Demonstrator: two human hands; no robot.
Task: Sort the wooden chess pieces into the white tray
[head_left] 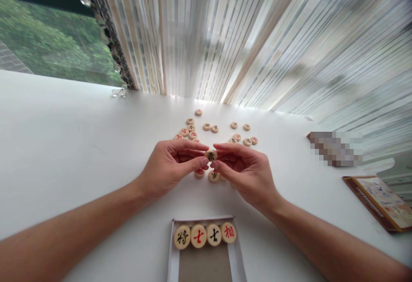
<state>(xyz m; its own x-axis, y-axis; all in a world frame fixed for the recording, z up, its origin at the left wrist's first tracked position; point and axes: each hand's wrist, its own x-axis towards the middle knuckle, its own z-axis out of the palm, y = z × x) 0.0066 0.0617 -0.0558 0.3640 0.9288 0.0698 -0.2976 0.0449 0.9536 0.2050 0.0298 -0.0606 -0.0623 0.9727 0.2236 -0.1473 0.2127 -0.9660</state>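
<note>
A round wooden piece with a black character [210,156] is held up between both hands. My left hand [180,159] pinches it from the left with thumb and fingers. From the right, my right hand [243,166] has its thumb and fingertips at the same piece. Beneath the hands, more pieces lie on the white table, such as one with a black character [214,176], partly hidden by the fingers. Nearer to me is an open shallow box [238,256], with a row of several pieces along its far end, marked in black and red, among them a red-marked one [228,232].
Several loose pieces, such as one at the back [198,112], are scattered beyond the hands. A brown-edged booklet or board [381,202] lies at the right, near a blurred-out object [334,149]. Behind the table hang string curtains [199,33] beside a window.
</note>
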